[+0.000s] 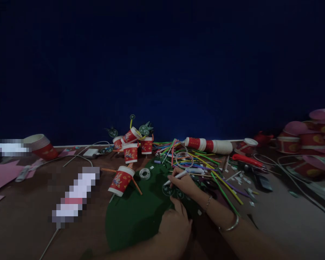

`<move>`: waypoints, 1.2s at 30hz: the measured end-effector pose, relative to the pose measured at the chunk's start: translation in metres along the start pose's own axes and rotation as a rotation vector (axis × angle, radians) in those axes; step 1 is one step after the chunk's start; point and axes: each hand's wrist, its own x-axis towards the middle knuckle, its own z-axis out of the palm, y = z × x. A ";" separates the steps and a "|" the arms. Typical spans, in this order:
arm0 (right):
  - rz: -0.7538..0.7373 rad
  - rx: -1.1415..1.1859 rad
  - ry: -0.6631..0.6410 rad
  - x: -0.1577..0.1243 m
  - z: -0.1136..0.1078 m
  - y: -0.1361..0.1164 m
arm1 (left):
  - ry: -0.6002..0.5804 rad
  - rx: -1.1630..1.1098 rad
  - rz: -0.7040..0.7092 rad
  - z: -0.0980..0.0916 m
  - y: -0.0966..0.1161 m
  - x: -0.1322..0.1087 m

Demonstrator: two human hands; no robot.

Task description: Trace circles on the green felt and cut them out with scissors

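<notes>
A dark green sheet of paper (132, 220) with a curved edge lies on the table in front of me. My right hand (182, 180) is closed around a white marker pen (177, 177), its tip down near a circle drawn in pale lines (168, 190) on the green sheet. A second drawn circle (180, 194) lies just right of it. Below the circles, my left hand (176, 220) rests on the paper with the index finger stretched out and other fingers partly bent. It holds nothing that I can see. A roll of clear tape (144, 174) sits beyond, to the left.
Red paper cups joined into figures (130, 153) stand at centre left, one cup (121, 180) tilted in front. Coloured pipe cleaners (219, 175) and paper scraps lie right. A cup stack (208, 145) lies behind. Red-handled scissors (247, 159), cables and pink paper (2, 177) flank the area.
</notes>
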 end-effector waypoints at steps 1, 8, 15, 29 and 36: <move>0.006 0.014 -0.004 0.000 0.000 0.000 | 0.003 0.002 -0.001 0.000 0.000 0.000; 0.037 0.032 -0.029 -0.001 0.002 -0.001 | -0.020 0.000 0.002 -0.001 0.000 0.000; 0.028 0.022 -0.041 0.000 0.002 0.002 | -0.021 0.001 -0.007 -0.002 0.000 0.001; 0.042 0.105 0.324 0.005 -0.008 0.005 | -0.016 -0.001 -0.002 0.001 0.001 0.000; 0.060 0.002 0.316 0.006 -0.007 0.015 | -0.013 -0.010 -0.007 -0.001 0.000 0.000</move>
